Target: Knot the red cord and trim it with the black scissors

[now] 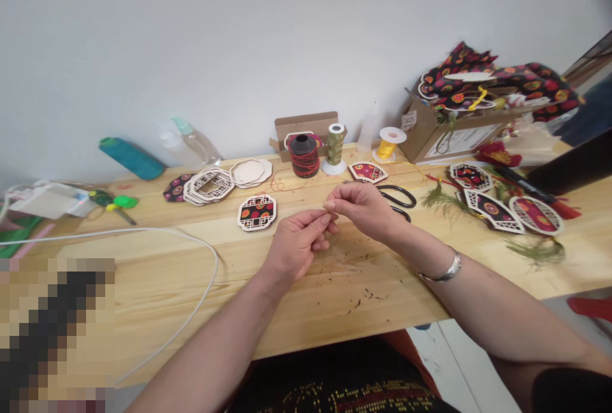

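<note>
Over the middle of the table, my left hand (305,238) and my right hand (359,208) meet at the fingertips. Both are closed in a pinch, and whatever lies between the fingers is too small to make out. Just left of my left hand lies an octagonal wooden ornament (257,212) with a black and red patterned fabric face. Black-handled scissors (399,199) rest right behind my right hand, their blades hidden by it. A fan-shaped ornament (367,172) with red fabric lies farther back.
A spool of red cord (305,157), a green-gold thread cone (335,148) and a yellow spool (389,143) stand at the back. Wooden frames (209,185) are stacked left. Tasselled ornaments (492,210) and a full cardboard box (459,132) are right. A white cable (213,273) crosses the left side.
</note>
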`<state>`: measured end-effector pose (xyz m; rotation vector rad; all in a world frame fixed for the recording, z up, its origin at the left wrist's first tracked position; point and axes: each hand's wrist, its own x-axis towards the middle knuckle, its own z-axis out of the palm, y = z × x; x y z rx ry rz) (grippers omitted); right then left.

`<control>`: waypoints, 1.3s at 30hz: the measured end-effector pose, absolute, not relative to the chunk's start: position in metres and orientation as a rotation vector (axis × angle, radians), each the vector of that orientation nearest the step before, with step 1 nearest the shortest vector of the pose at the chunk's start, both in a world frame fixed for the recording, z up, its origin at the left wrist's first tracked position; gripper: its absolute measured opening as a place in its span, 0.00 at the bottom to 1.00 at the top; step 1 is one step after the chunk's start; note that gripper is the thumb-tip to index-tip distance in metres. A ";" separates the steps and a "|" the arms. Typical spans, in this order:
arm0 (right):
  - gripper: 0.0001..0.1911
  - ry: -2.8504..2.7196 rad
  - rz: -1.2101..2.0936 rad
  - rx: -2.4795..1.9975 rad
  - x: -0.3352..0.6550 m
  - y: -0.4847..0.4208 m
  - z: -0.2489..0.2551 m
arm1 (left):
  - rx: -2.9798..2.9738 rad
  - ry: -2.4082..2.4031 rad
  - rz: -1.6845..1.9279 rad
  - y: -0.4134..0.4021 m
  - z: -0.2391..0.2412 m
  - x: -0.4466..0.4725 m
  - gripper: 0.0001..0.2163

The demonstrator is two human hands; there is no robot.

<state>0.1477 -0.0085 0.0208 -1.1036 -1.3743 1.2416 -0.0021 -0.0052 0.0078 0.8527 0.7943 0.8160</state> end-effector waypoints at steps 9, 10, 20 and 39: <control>0.09 -1.228 1.067 -1.125 0.148 -0.005 0.014 | 1.173 0.808 1.166 -0.002 -0.003 -0.007 0.04; 0.09 -1.193 1.097 -1.100 0.148 -0.005 0.012 | 1.187 0.804 1.210 -0.002 -0.004 -0.007 0.04; 0.14 -1.174 1.619 -0.643 0.134 -0.013 0.007 | 1.005 0.682 1.185 -0.002 0.000 -0.005 0.05; 0.09 -1.465 1.319 -1.010 0.152 -0.004 0.014 | 0.763 0.581 1.132 0.007 0.004 -0.009 0.02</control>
